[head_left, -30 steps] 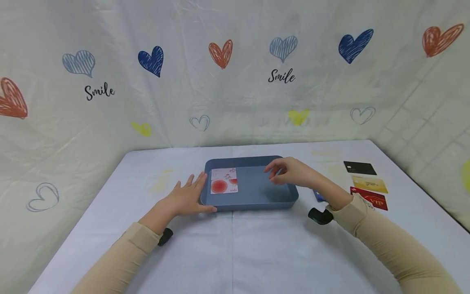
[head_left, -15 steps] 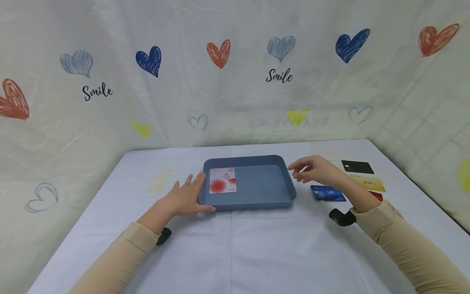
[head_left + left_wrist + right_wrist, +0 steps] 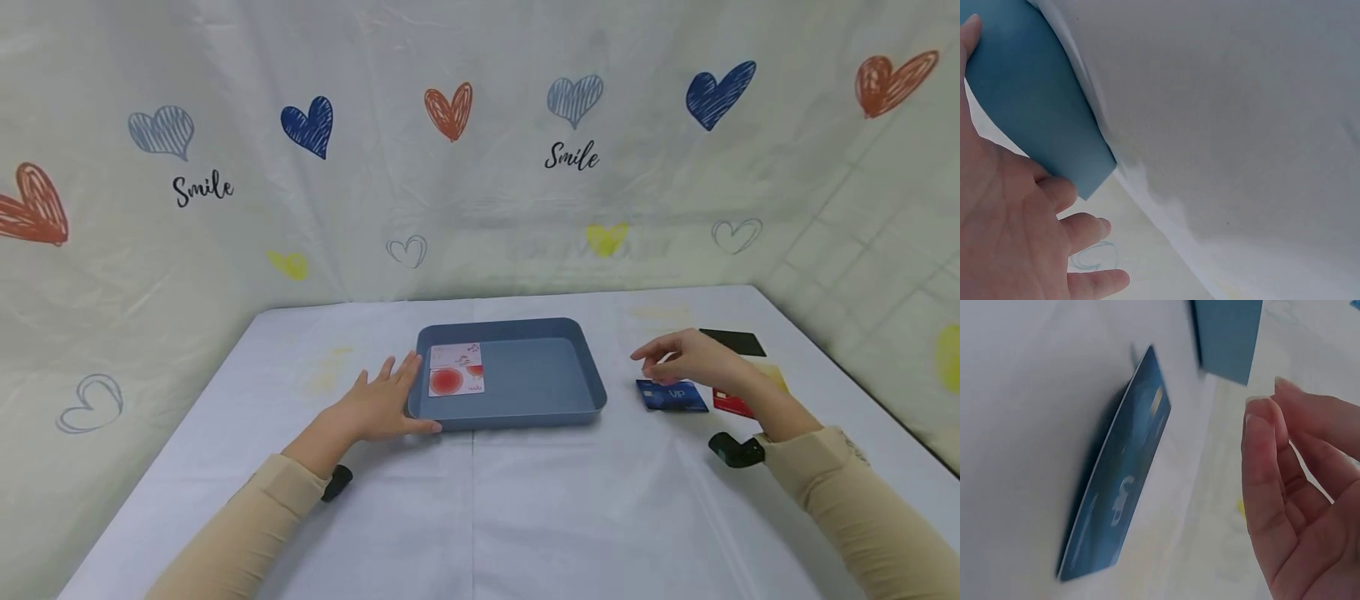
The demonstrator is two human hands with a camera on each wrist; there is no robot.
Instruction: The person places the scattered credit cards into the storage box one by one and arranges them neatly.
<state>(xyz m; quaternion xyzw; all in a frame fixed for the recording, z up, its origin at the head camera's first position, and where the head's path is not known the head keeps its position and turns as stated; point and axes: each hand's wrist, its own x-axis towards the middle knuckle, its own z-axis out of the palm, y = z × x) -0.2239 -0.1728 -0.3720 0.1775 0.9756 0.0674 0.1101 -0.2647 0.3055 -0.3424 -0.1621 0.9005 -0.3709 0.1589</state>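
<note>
A blue-grey tray (image 3: pixel 525 417) lies mid-table in the head view. My left hand (image 3: pixel 378 406) rests spread against its left end, the thumb along the near wall; the left wrist view has the hand's fingers touching the tray's outer wall (image 3: pixel 1035 106). What look like two overlapping pink and white cards (image 3: pixel 457 371) with red circles lie in the tray's left part. Right of the tray, my right hand (image 3: pixel 701 360) hovers, relaxed and holding nothing, above a blue VIP card (image 3: pixel 675 398). In the right wrist view that blue card (image 3: pixel 1119 475) lies apart from the bent fingers.
Beyond the right hand lie a black card (image 3: pixel 735 342), a gold card (image 3: pixel 774 377) and a red card (image 3: pixel 731 404), the last two partly hidden by hand and wrist. Behind the white-covered table (image 3: pixel 555 508) hangs a curtain (image 3: pixel 495 250) printed with hearts.
My right hand has moved right, from above the tray to above the blue card, which came into fuller view. The left hand and the cards in the tray stayed in place.
</note>
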